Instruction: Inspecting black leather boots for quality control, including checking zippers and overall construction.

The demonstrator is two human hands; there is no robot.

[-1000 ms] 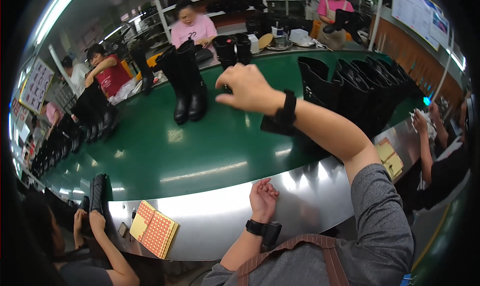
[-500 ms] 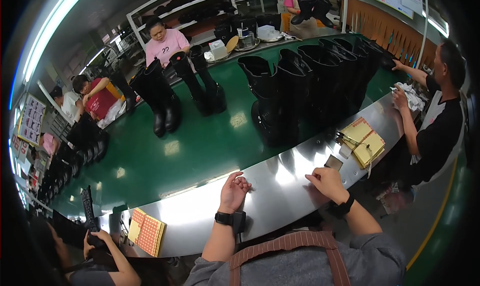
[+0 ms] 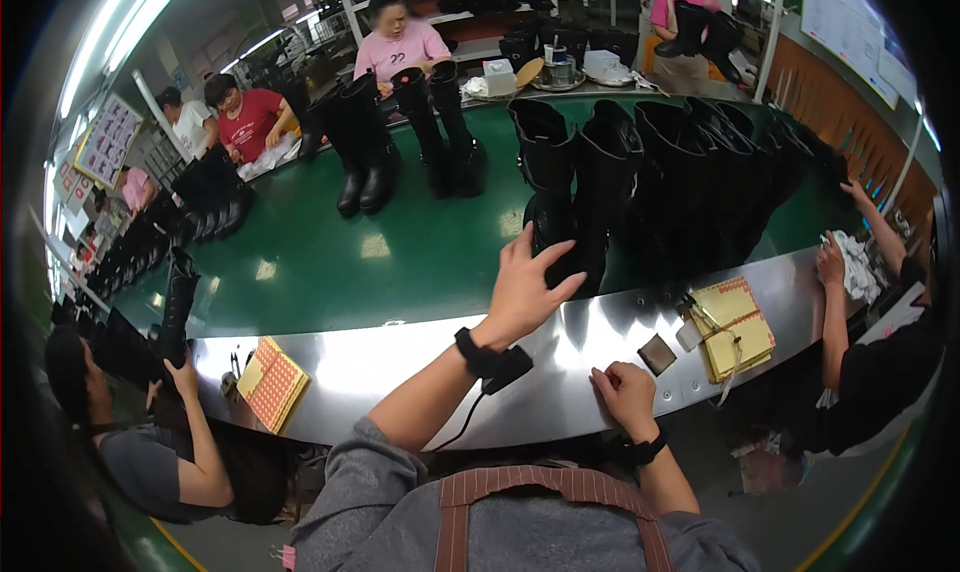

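Observation:
My left hand (image 3: 528,284) stretches over the steel ledge toward the nearest black boot (image 3: 545,157), its fingers spread. Its fingertips overlap the boot's foot in view; whether they touch, I cannot tell. A second black boot (image 3: 608,162) stands upright just to the right, with several more black boots (image 3: 690,162) crowded beyond it. My right hand (image 3: 626,397) is low over the steel ledge (image 3: 540,392), fingers curled in with nothing visible in them. Close by it lies a small brown square block (image 3: 657,355). Dark bands circle both wrists, and a cable hangs from the left one.
The boots stand on a green belt (image 3: 430,272). Yellow patterned pads lie on the ledge at right (image 3: 738,322) and left (image 3: 270,380). Two more boot pairs (image 3: 365,162) stand across the belt. Co-workers sit or stand around, one at left holding a boot (image 3: 178,307), another at right holding white cloth (image 3: 852,267).
My left hand has reached forward and right from the ledge toward the boots, and its curled fingers have spread. My right hand stays curled, slightly lower. The whole view has shifted.

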